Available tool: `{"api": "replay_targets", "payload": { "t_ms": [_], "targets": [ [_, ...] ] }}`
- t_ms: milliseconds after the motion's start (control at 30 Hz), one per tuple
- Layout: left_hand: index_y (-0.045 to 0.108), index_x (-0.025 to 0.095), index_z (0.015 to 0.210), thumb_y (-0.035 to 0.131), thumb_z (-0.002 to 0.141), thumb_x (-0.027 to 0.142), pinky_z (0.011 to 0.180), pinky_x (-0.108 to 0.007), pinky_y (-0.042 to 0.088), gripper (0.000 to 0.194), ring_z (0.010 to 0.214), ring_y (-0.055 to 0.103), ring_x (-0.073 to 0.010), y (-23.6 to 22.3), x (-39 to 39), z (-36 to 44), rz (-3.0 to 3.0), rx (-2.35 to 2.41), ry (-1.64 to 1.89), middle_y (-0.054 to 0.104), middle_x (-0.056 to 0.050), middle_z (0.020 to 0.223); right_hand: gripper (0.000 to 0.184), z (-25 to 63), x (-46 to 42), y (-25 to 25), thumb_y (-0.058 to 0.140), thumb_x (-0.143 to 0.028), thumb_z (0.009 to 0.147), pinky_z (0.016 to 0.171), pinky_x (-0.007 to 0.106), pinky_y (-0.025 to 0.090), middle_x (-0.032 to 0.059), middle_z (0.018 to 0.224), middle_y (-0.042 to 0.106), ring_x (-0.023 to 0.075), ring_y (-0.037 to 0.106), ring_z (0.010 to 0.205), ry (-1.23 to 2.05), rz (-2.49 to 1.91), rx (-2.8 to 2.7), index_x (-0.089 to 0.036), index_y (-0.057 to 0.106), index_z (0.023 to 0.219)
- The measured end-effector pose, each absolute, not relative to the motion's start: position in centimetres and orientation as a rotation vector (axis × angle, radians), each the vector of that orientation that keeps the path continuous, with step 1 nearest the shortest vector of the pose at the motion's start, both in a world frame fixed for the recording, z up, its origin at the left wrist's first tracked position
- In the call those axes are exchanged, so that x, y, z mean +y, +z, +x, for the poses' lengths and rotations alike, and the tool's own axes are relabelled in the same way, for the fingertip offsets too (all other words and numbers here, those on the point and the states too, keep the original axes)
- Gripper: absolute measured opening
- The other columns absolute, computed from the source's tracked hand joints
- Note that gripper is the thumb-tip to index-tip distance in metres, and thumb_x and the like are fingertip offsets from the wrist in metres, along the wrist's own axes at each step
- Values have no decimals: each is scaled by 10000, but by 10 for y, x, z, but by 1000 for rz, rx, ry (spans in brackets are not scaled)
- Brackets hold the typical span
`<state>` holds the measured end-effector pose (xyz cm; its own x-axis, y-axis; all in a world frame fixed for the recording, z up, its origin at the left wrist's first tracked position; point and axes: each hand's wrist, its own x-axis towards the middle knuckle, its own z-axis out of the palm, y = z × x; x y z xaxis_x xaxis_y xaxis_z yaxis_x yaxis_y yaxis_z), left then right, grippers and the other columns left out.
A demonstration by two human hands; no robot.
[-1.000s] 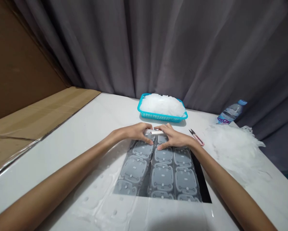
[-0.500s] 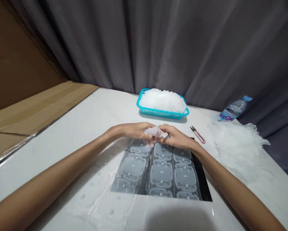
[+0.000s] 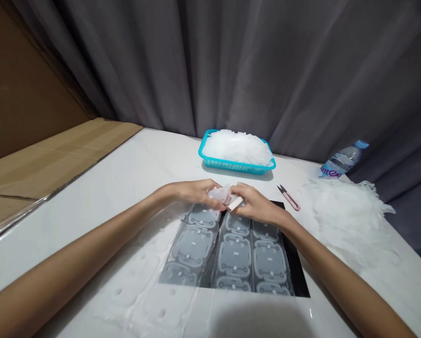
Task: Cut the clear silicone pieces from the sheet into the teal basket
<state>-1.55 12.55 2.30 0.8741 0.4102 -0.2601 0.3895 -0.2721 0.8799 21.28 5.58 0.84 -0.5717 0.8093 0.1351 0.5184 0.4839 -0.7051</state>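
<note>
A crumpled translucent piece [image 3: 218, 194] is held between the left hand [image 3: 198, 191] and the right hand [image 3: 255, 203], over the far end of the moulded clear sheets [image 3: 234, 254]. Both grips are closed on it, with a white strip [image 3: 235, 203] at the right fingers. A black mat [image 3: 299, 270] is partly covered by the sheets. Beyond, a blue basket [image 3: 236, 165] is heaped with white pieces [image 3: 236, 148]; snips [image 3: 289, 198] are laid rightward on the surface [image 3: 133, 180].

The sheets [image 3: 234, 253] look like translucent, glossy, embossed plastic, the table [image 3: 133, 164] smooth and shiny, the basket [image 3: 236, 166] and bottle [image 3: 344, 159] smooth plastic, the scissors [image 3: 289, 198] metal-bladed, the curtain [image 3: 143, 56] matt cloth, and the cardboard [image 3: 55, 146] dull brown paper.
</note>
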Motion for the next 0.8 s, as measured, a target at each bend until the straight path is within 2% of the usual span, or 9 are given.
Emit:
{"api": "replay_targets", "payload": {
  "t_ms": [100, 267, 500, 800],
  "targets": [
    [752, 112, 930, 781, 844, 394, 598, -245, 436, 296, 662, 598, -155, 24, 126, -15, 1895, 566, 19, 722, -52, 766, 98, 210, 52, 8, 695, -249, 908, 767, 298, 353, 14, 869, 536, 222, 513, 884, 643, -1182, -2362, -192, 617, 926],
    [738, 122, 892, 757, 873, 392, 583, -244, 438, 271, 646, 590, -152, 25, 127, -15, 1889, 538, 50, 707, -45, 749, 180, 210, 48, 7, 686, -338, 969, 752, 305, 359, 53, 958, 585, 237, 528, 892, 352, -1268, -2473, -187, 611, 1035],
    [752, 164, 907, 717, 875, 358, 608, -242, 441, 200, 690, 575, -154, 7, 131, -19, 1870, 495, 116, 684, -24, 779, 72, 208, 47, -1, 696, -267, 945, 744, 311, 323, 48, 874, 589, 237, 532, 862, 277, -1250, -2531, -196, 710, 947],
    [781, 165, 853, 747, 815, 354, 578, -234, 425, 196, 651, 553, -144, 16, 132, -23, 1836, 526, -5, 687, -7, 721, 97, 208, 49, -4, 667, -258, 915, 727, 322, 286, 65, 818, 616, 246, 512, 828, 223, -1246, -2549, -184, 728, 921]
  ]
}}
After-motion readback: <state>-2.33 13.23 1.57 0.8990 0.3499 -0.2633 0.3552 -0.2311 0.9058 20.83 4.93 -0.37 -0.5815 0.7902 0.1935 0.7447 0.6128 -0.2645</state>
